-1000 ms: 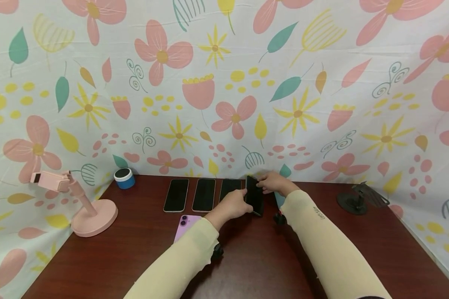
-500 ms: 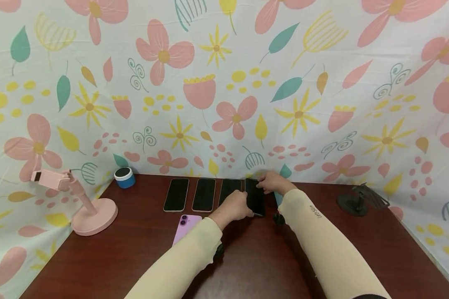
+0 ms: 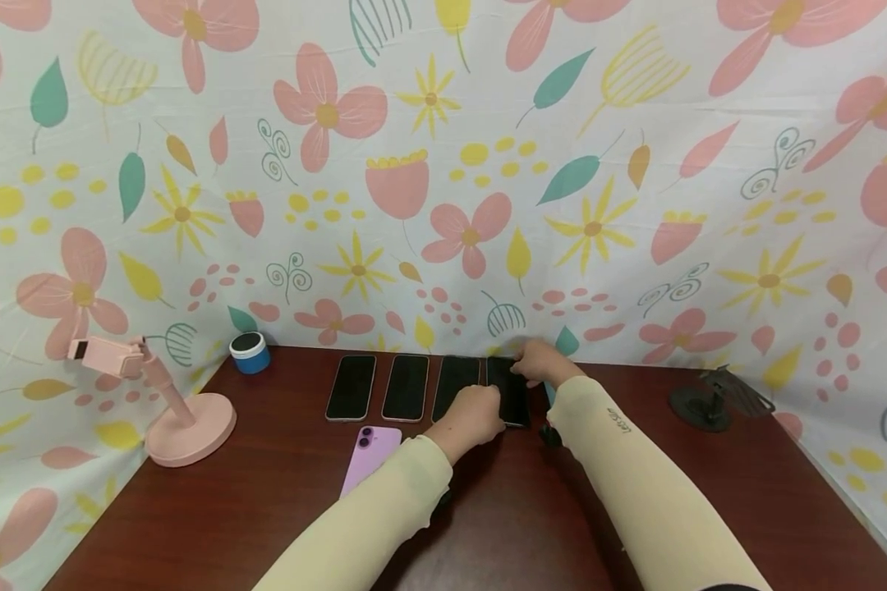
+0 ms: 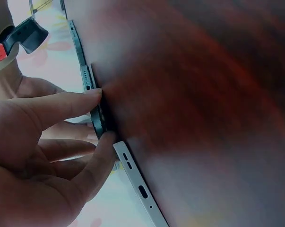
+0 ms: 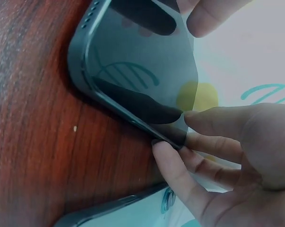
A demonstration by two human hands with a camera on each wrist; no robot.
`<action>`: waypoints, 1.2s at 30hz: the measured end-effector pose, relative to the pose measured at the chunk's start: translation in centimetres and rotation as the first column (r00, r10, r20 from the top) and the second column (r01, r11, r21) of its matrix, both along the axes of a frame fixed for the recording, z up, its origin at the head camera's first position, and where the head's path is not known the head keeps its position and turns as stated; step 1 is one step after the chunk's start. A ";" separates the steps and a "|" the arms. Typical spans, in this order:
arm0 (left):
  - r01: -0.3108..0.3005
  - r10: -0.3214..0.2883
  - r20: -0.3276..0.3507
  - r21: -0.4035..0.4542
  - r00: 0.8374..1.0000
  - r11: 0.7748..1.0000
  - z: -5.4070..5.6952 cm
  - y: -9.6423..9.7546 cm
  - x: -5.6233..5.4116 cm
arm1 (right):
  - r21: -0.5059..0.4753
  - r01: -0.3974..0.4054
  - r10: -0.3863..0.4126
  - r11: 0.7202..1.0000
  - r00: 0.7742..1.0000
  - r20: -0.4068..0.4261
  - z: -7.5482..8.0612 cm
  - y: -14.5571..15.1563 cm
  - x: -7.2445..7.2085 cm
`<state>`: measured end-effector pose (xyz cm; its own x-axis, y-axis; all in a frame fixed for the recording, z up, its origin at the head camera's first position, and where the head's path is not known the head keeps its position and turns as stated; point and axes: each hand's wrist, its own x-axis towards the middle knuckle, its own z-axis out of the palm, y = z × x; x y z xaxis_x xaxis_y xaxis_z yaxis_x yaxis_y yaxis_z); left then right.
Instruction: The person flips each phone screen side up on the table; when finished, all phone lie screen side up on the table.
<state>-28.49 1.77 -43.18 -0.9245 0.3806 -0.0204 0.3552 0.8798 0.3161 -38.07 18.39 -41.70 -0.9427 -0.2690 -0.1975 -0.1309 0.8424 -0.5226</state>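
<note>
Four dark-screened smartphones would be too exact to count at a glance, so several stand in a row face up along the wall. My left hand (image 3: 473, 414) pinches the lower left corner of the rightmost dark smartphone (image 3: 516, 406). Its far right side is held by my right hand (image 3: 543, 361); in the right wrist view the thumb (image 5: 203, 120) is at the glass and a finger (image 5: 168, 158) at the side edge. Close by on the left lies another smartphone (image 3: 454, 386), whose silver edge (image 4: 142, 191) shows in the left wrist view. A light-blue-backed phone (image 5: 137, 213) lies beside the right hand, mostly hidden by the arm in the head view.
Two more dark smartphones (image 3: 351, 387) (image 3: 405, 387) lie further left. A purple phone (image 3: 369, 455) rests back up, partly under the left forearm. A pink stand (image 3: 185, 431), a blue jar (image 3: 250, 353) and a dark stand (image 3: 702, 408) are on the brown table (image 3: 266, 509).
The rightmost dark smartphone was tilted and now lies flat. My left hand has shifted slightly down its left side to the near corner, while the right hand stays at the far right side.
</note>
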 end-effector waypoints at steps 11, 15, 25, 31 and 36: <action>-0.011 0.011 0.026 0.015 1.000 1.000 0.0 0.2 0.3 | 0.021 0.011 -0.011 1.000 1.000 -0.003 0.0 0.1 0.3; -0.011 0.011 0.003 0.009 1.000 1.000 -1.3 0.4 -0.6 | 0.015 0.020 -0.020 1.000 1.000 0.006 0.1 0.2 0.5; 0.000 0.000 0.005 0.037 1.000 0.999 0.7 0.3 0.3 | -0.206 0.027 -0.014 0.978 0.998 0.064 0.5 2.3 0.3; 0.001 -0.005 0.048 0.078 0.999 0.997 1.3 0.9 0.0 | -0.095 0.009 -0.010 0.995 1.000 -0.016 1.4 4.4 -0.1; -0.009 -0.009 0.136 0.136 0.991 0.991 1.4 1.7 -0.4 | 0.021 0.036 -0.034 0.999 0.994 -0.101 1.5 5.6 -0.6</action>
<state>-28.93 3.44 -41.75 -0.9167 0.3884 -0.0942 0.3006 0.8255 0.4778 -38.62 23.96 -40.22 -0.9668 -0.2321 -0.1070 -0.1520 0.8589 -0.4891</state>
